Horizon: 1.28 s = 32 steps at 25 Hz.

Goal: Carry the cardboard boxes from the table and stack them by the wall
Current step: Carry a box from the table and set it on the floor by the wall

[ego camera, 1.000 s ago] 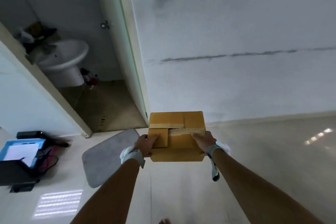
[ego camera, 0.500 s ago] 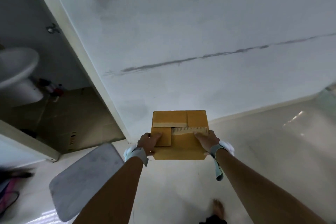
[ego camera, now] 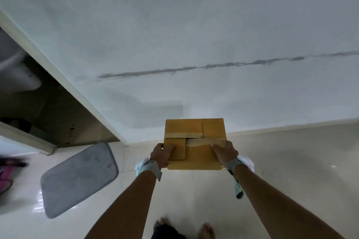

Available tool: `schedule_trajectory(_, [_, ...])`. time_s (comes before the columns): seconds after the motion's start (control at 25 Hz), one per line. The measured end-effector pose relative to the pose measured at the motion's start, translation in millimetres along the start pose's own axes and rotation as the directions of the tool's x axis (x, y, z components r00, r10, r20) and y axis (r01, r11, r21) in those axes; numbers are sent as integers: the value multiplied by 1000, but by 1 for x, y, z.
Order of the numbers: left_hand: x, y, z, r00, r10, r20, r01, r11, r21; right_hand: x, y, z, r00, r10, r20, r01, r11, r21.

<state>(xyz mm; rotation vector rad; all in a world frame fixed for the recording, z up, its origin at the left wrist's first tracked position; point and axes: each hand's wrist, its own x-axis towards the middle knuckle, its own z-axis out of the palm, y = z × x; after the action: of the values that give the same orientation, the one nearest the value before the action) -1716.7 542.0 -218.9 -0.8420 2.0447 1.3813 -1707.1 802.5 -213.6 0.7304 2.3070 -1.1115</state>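
A small brown cardboard box (ego camera: 196,136) with folded top flaps is held out in front of me, above the floor and close to the white wall (ego camera: 194,35). My left hand (ego camera: 162,154) grips its left side, thumb on the top flap. My right hand (ego camera: 225,153) grips its right side the same way. Both wrists wear pale bands. No other boxes are in view.
A grey bath mat (ego camera: 77,178) lies on the glossy tile floor at the left. Behind it an open doorway (ego camera: 48,106) leads into a dark bathroom with a white sink (ego camera: 15,75). My bare feet (ego camera: 184,229) show at the bottom edge.
I have walked closer to the wall with the box held in both hands. The doorway, sink and mat have slid to the left, and the light switch has left the view.
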Motion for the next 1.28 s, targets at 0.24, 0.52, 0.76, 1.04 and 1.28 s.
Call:
schedule_trajectory(0.24, [67,18,26,995,-66,79,70,997,-45,75,4,2,999,51,16,-52,998,20])
schedule_trajectory(0.52, [166,23,58,982,-123,144,129,991,-26,165,9,18,985,165,50,-165,986,1])
schedule_trajectory(0.76, [253,-16,106,975,-183,129,174,982,76,263,59,55,968,228,109,-224,974,-45])
schedule_trajectory(1.04, [365,-87,188,963,-245,110,235,967,97,380,145,116,956,268,121,-262,963,-61])
schedule_trajectory(1.28, [462,-137,246,969,-216,116,199,970,142,477,204,162,962,253,100,-251,967,-38])
